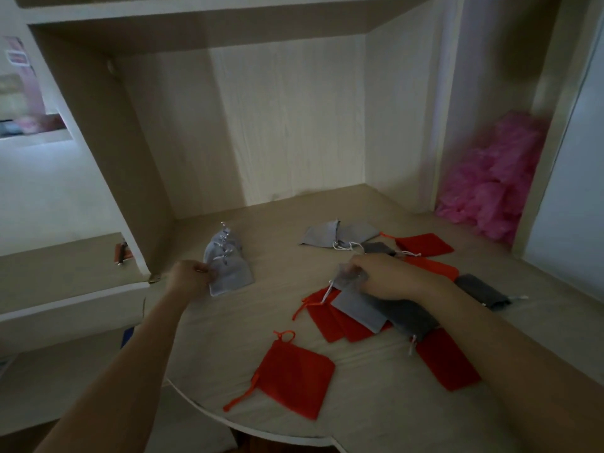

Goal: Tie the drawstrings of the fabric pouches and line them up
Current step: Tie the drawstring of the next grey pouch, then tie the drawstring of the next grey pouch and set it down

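Grey tied pouches [230, 268] lie overlapped at the left of the desk [261, 322], and the left hand [191, 277] pinches the edge of the nearest one. At centre, the right hand [390, 277] grips the gathered neck of a light grey pouch [359, 308], which lies over scattered red pouches [295, 376] and a dark grey pouch [411, 313].

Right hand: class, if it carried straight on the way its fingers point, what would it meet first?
Likely the row of grey pouches that the left hand pinches, across the desk; depth unclear.

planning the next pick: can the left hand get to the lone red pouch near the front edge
Probably yes: the red pouch lies alone, uncovered, beside the left forearm. The left hand pinches the grey pouches, though, and must let go first.
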A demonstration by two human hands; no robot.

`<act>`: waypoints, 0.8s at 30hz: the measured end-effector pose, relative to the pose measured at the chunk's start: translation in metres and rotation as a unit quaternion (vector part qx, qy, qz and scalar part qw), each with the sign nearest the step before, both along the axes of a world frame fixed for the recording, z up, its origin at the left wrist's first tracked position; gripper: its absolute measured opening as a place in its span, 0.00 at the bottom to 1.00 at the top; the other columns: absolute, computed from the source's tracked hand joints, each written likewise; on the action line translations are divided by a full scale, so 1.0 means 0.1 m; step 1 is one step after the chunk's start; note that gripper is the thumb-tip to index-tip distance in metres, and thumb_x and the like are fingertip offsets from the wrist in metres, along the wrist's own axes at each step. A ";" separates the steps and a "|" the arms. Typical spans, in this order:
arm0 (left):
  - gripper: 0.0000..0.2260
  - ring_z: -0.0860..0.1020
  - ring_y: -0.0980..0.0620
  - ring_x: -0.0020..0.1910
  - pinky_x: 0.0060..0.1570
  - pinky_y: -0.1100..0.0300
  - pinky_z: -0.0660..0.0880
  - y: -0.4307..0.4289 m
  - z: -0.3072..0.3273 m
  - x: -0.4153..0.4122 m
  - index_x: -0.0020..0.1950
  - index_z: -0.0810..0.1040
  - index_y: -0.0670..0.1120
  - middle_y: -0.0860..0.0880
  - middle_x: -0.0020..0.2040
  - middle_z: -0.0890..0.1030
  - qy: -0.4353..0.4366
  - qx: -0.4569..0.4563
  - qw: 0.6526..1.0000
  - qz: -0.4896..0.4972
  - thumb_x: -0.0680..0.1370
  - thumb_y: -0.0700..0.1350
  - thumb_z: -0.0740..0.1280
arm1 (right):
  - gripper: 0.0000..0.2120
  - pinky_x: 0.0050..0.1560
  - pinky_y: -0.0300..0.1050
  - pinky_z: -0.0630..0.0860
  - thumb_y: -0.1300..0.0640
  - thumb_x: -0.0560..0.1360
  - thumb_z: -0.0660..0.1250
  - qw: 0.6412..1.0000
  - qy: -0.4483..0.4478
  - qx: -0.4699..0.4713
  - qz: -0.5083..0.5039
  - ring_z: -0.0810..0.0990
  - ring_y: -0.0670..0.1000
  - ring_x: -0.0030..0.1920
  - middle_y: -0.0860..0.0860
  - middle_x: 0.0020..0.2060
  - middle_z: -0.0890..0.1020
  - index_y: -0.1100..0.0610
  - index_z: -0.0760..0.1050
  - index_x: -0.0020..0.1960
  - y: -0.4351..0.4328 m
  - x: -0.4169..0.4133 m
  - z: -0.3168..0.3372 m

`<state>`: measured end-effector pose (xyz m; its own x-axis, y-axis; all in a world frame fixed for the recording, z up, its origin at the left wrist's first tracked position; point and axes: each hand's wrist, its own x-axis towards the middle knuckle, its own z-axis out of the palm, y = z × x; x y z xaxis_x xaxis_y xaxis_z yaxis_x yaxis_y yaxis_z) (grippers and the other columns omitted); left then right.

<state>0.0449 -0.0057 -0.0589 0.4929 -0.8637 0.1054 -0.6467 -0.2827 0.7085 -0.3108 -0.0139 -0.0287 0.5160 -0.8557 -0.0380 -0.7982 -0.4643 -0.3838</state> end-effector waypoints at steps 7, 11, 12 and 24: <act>0.08 0.76 0.46 0.41 0.40 0.60 0.67 0.07 0.00 -0.05 0.47 0.82 0.38 0.42 0.40 0.80 0.017 -0.019 0.999 0.027 0.74 0.42 0.70 | 0.14 0.54 0.41 0.71 0.63 0.73 0.65 0.999 0.023 -0.014 0.035 0.75 0.48 0.56 0.49 0.57 0.78 0.55 0.77 0.58 0.00 -0.01 -0.01; 0.08 0.74 0.47 0.39 0.39 0.60 0.67 0.03 0.00 -0.01 0.38 0.80 0.40 0.43 0.36 0.77 -0.008 0.022 1.000 0.017 0.75 0.41 0.68 | 0.12 0.51 0.43 0.72 0.63 0.73 0.67 0.999 0.019 -0.012 0.031 0.76 0.49 0.53 0.51 0.56 0.79 0.56 0.78 0.56 -0.02 -0.01 -0.05; 0.07 0.74 0.47 0.40 0.39 0.60 0.67 0.02 0.00 0.01 0.40 0.81 0.40 0.42 0.38 0.78 -0.020 0.029 0.999 0.018 0.76 0.41 0.67 | 0.12 0.49 0.42 0.72 0.63 0.73 0.67 0.999 0.019 -0.016 0.035 0.76 0.49 0.52 0.52 0.55 0.79 0.57 0.78 0.55 -0.02 0.00 -0.05; 0.10 0.79 0.39 0.52 0.45 0.60 0.70 -0.05 0.01 0.07 0.52 0.81 0.36 0.38 0.51 0.82 -0.053 0.041 0.997 0.027 0.78 0.42 0.64 | 0.13 0.56 0.51 0.75 0.67 0.74 0.62 0.999 0.013 -0.020 0.034 0.77 0.53 0.53 0.53 0.53 0.80 0.58 0.78 0.55 -0.04 0.00 -0.07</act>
